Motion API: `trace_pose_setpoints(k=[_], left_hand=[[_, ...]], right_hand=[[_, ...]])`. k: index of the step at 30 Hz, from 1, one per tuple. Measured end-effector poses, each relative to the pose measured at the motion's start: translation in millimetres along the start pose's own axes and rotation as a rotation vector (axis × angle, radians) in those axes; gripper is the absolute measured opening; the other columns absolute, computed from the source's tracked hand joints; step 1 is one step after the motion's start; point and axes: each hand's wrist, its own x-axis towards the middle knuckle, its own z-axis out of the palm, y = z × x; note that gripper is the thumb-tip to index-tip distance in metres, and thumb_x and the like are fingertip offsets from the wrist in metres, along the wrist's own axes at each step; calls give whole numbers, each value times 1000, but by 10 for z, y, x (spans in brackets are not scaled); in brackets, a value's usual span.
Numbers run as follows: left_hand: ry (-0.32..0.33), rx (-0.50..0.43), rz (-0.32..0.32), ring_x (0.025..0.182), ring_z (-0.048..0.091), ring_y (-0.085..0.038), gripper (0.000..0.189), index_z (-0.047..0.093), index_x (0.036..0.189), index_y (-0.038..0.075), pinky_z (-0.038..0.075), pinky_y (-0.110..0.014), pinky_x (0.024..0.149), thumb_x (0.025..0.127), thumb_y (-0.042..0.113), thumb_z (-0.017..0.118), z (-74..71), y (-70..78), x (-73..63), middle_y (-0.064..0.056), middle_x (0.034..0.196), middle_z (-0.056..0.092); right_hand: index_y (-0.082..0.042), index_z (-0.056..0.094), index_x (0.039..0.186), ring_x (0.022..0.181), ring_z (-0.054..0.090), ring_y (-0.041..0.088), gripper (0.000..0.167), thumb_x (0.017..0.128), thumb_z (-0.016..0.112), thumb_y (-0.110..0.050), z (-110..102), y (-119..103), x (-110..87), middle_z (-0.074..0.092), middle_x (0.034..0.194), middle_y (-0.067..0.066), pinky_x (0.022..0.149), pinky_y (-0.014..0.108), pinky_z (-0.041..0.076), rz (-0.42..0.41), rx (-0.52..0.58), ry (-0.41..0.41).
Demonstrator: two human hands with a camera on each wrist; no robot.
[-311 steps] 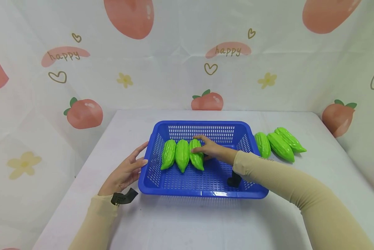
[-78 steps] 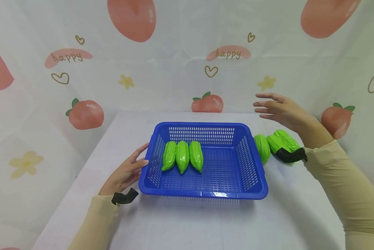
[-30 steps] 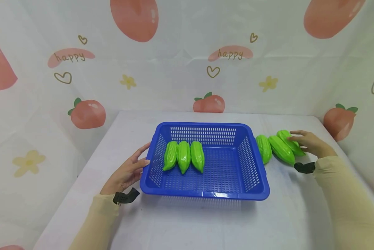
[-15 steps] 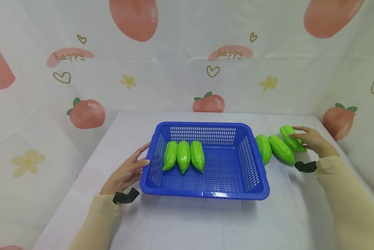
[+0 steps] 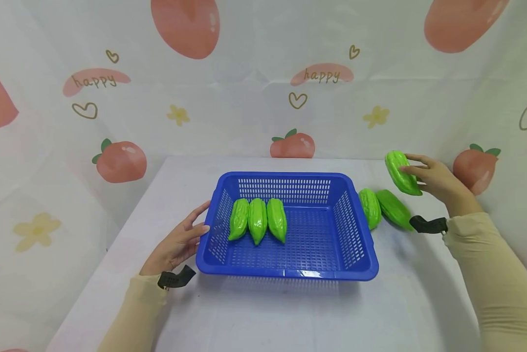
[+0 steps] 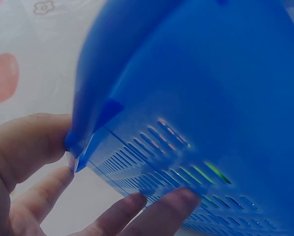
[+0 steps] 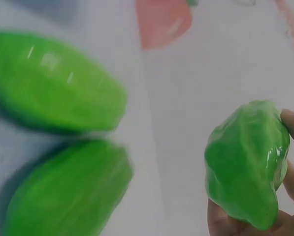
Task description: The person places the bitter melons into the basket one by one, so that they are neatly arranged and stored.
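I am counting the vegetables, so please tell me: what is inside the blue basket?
In the blue basket lie three green gourds, side by side. What lies directly beneath them is covered and cannot be seen.

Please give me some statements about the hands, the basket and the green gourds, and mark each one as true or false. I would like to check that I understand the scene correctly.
1. The right hand holds a green gourd off the table. True.
2. The left hand rests on the table, away from the basket. False: it holds the left end of the blue basket.
3. Three gourds lie side by side in the basket. True.
4. Two more gourds lie left of the basket. False: those two gourds lie right of it.
5. The basket has slotted walls. True.
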Motion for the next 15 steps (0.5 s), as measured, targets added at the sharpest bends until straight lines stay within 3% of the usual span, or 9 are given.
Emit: trace_pose_setpoints(k=[1, 6, 15], left_hand=[[3, -2, 4, 95, 69, -16, 72, 23, 151, 41, 58, -31, 82, 95, 20, 62, 4, -3, 2, -7, 127, 52], [6, -2, 16, 98, 69, -18, 73, 22, 152, 40, 57, -34, 84, 95, 19, 62, 21, -6, 1, -7, 128, 53], [-25, -34, 13, 95, 68, -17, 73, 21, 153, 37, 58, -30, 82, 96, 16, 61, 14, 9, -7, -6, 125, 54]], right_hand=[[-10, 9, 156, 91, 53, -13, 78, 99, 52, -38, 21, -49, -3, 48, 114, -15, 79, 14, 49, -11, 19, 3], [-13, 15, 156, 91, 58, -9, 71, 99, 54, -27, 143, -274, -39, 55, 99, -27, 76, 14, 51, -66, 132, 10], [-14, 30, 151, 92, 60, -3, 62, 96, 60, -21, 426, -612, -134, 57, 103, -21, 76, 15, 53, -151, 205, 31]])
